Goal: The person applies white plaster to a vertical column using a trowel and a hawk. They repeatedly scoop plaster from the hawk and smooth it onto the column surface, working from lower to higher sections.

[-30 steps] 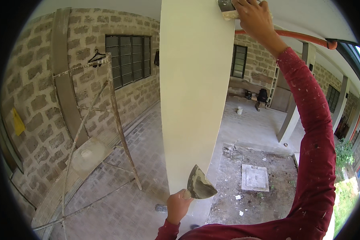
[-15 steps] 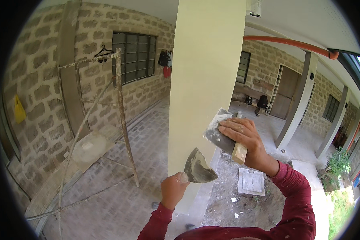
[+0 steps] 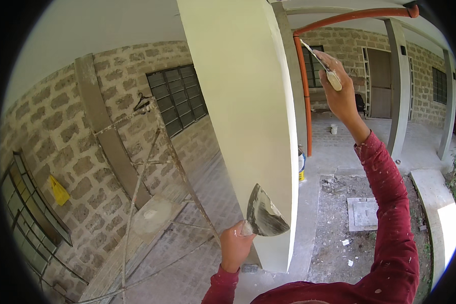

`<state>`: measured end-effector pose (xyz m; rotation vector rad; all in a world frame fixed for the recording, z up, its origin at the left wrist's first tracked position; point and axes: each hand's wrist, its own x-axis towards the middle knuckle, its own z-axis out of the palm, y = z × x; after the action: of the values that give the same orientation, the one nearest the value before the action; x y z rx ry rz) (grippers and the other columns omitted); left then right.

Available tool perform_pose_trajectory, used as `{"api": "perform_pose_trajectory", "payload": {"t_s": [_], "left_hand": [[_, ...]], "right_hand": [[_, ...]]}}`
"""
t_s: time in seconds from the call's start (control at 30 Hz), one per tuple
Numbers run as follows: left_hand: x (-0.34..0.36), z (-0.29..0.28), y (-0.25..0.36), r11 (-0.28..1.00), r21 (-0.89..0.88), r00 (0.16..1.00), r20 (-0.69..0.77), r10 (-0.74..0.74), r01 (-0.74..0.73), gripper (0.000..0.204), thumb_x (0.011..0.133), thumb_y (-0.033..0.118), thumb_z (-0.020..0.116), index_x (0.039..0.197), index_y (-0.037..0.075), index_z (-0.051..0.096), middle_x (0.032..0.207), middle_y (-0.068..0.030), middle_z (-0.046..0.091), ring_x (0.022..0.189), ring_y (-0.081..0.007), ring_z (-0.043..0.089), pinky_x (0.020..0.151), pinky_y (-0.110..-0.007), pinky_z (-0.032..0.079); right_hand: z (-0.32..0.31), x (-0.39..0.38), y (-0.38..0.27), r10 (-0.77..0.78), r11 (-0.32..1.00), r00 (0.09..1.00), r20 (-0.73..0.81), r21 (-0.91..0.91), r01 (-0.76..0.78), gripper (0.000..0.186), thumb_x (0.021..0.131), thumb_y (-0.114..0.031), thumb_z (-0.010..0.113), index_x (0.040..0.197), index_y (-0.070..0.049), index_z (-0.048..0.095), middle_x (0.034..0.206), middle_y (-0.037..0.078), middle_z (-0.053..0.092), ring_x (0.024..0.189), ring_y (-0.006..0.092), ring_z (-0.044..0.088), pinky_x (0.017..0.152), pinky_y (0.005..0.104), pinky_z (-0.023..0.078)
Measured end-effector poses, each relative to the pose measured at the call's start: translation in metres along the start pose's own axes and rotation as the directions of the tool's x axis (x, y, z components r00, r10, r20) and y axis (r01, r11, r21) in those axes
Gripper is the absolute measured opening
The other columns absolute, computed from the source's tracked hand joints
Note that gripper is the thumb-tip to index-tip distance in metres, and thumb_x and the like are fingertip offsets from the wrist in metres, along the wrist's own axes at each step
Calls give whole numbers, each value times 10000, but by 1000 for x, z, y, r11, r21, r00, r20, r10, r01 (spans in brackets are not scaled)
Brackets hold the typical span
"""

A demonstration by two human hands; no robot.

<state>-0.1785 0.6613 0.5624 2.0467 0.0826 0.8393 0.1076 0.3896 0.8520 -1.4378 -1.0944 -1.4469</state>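
the pale column [image 3: 238,101], centre of the frame, with two flat tools in hand. at upper right, the right hand [image 3: 338,78] has its fingers closed around the pale handle of a flat blade [image 3: 315,55]. the blade is seen nearly edge-on, tilted up and to the left, its tip toward the column's right edge and apart from it in this view. at lower centre, the left hand [image 3: 236,247] has its fingers wrapped around the handle of a broad fan-shaped scraper [image 3: 267,214]. the scraper's face bears grey smears and a paler ridge of paste, and it stands in front of the column's lower part. an orange pipe [image 3: 306,101] runs behind the raised blade; a stained scaffold frame [image 3: 176,152] stands at left of centre.

the step in hand appears to be working the column's right-hand edge with the flat blade, the scraper serving as holder for the paste. the next move seems to call for laying the blade flat against that edge, under even pressure, with the scraper held level enough to keep its load.
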Motion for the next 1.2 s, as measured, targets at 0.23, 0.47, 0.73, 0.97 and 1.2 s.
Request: {"api": "perform_pose_trajectory", "payload": {"t_s": [0.23, 0.47, 0.73, 0.97, 1.2], "left_hand": [[-1, 21, -2, 944, 323, 990, 93, -108, 72, 292, 872, 47, 800, 1151, -35, 776, 910, -218, 788, 761, -259, 731, 770, -388, 575], [-14, 21, -41, 918, 322, 971, -17, -237, 230, 327, 872, 86, 834, 1178, -17, 787, 934, -180, 801, 801, -241, 714, 789, -376, 574], [-34, -3, -89, 870, 338, 933, -89, -349, 358, 399, 847, 215, 883, 1172, 1, 795, 930, -253, 775, 813, -406, 731, 766, -432, 571], [9, -2, -44, 826, 509, 970, -102, -221, 242, 321, 849, 218, 879, 1105, 38, 807, 905, -231, 770, 813, -446, 723, 729, -459, 560], [64, 8, 52, 739, 672, 999, -23, -39, 45, 321, 810, 229, 923, 1058, 56, 815, 866, -210, 768, 807, -438, 737, 722, -455, 570]], "right_hand": [[72, 143, 45, 140, 975, 982, -125, 190, -114, 475, 1041, -32, 615, 1506, -115, 671, 1487, 140, 696, 1357, 391, 644, 1180, 429, 484], [121, 143, 80, -57, 983, 965, -257, 156, 100, 378, 947, -24, 618, 1300, 77, 707, 1261, 242, 762, 1168, 449, 716, 999, 507, 556], [89, -67, 58, -45, 988, 998, -33, 147, 49, 639, 885, -57, 819, 1508, -80, 676, 1474, 110, 695, 1390, 342, 587, 1154, 473, 426], [21, -142, 33, 83, 966, 995, 61, 238, -95, 713, 826, -167, 907, 1493, -70, 673, 1500, 107, 692, 1419, 355, 591, 1205, 475, 414], [-28, -172, -18, -206, 929, 899, 387, 366, 55, 665, 791, -84, 824, 1445, -128, 710, 1500, 33, 699, 1396, 307, 596, 1131, 527, 431]]}}
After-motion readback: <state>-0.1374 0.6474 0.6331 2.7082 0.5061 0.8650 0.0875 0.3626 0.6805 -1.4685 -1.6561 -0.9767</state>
